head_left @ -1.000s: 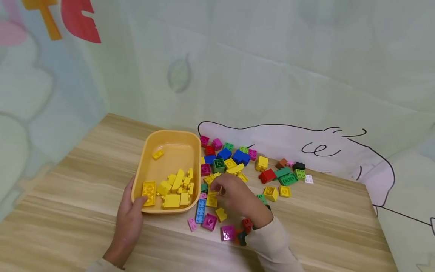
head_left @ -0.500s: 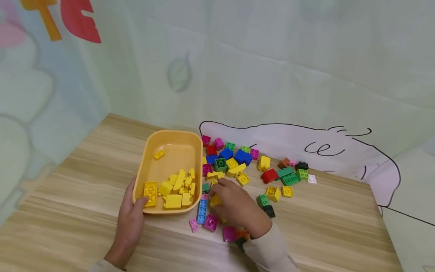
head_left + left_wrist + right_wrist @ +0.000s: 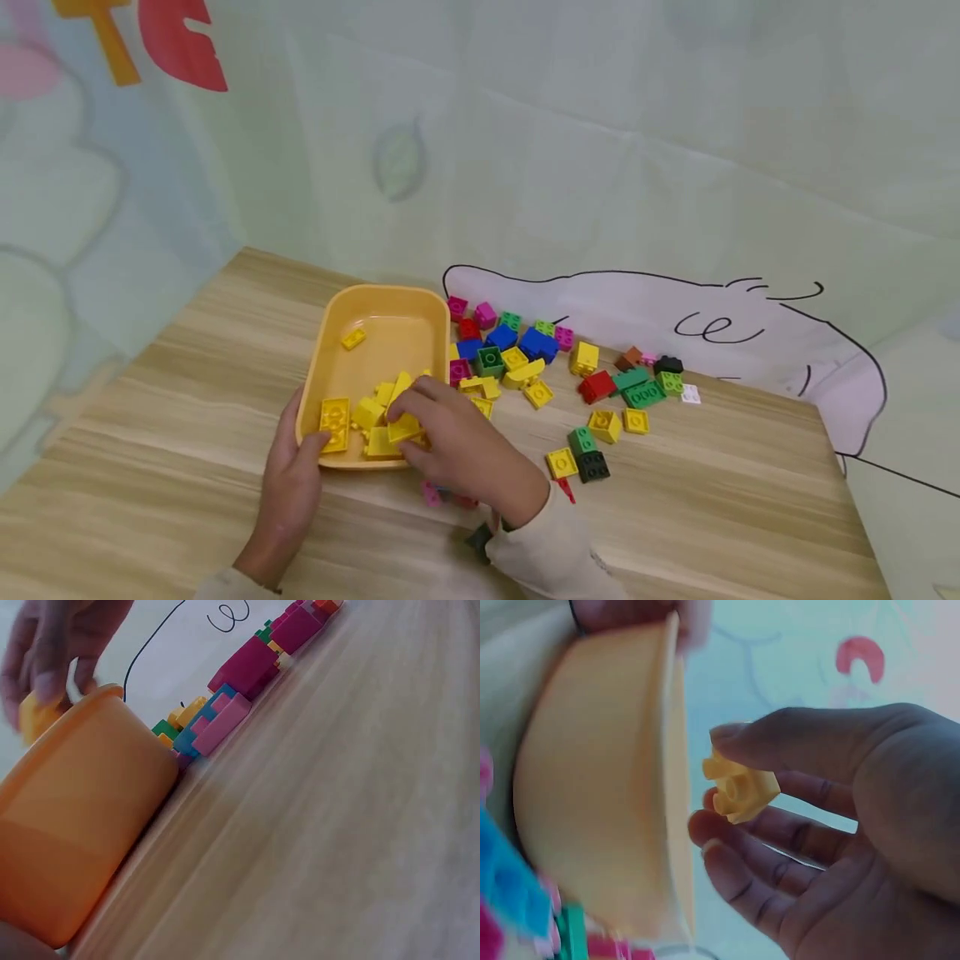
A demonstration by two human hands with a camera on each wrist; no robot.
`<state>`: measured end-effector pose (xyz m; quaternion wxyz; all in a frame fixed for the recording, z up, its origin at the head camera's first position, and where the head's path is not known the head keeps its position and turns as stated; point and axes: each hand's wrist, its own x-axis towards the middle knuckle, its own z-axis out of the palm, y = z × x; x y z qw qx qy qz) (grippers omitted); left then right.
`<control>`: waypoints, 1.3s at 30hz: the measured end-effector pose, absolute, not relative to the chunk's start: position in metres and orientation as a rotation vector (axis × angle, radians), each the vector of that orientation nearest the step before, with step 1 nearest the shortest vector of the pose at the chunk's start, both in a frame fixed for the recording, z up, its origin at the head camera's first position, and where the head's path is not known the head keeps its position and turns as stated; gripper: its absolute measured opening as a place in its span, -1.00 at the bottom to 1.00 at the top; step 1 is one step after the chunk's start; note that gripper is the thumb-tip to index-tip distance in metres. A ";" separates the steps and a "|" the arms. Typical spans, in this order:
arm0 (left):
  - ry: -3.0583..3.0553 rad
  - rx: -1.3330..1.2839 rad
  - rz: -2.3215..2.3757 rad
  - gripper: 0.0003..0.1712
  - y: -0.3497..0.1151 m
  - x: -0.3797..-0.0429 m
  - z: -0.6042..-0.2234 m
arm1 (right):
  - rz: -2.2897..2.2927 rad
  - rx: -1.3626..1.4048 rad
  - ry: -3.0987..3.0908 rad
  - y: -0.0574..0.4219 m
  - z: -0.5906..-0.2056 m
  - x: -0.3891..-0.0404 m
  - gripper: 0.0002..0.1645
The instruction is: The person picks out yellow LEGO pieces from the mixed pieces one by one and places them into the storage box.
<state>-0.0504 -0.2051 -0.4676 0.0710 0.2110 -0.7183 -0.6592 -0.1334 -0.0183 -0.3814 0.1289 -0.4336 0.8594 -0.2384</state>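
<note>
A light orange plastic tub stands on the table with several yellow toy bricks inside, mostly toward its near end. My left hand grips the tub's near left side, thumb over the rim. Over the tub's near right corner, my right hand pinches a yellow building brick between thumb and fingers. The right wrist view shows that brick's studs facing the tub wall. In the left wrist view the right hand reaches over the rim from behind.
Loose bricks of many colours lie right of the tub, among them a blue brick, a red brick and a black brick. A curtain-like printed backdrop rises behind the wooden table.
My right hand has moved left from the loose bricks to above the tub, bringing a yellow building brick with it. The left hand keeps its hold on the tub.
</note>
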 end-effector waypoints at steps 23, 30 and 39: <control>-2.170 0.651 -1.947 -0.26 -0.210 -0.049 -0.468 | -0.835 -0.846 2.623 0.029 -0.401 -0.176 -0.67; -2.137 0.623 -1.980 -0.26 -0.207 -0.049 -0.470 | -0.653 -0.723 2.625 0.025 -0.422 -0.179 -0.57; -2.143 0.608 -1.988 -0.26 -0.205 -0.050 -0.469 | -0.553 -0.711 2.577 0.028 -0.426 -0.174 -0.66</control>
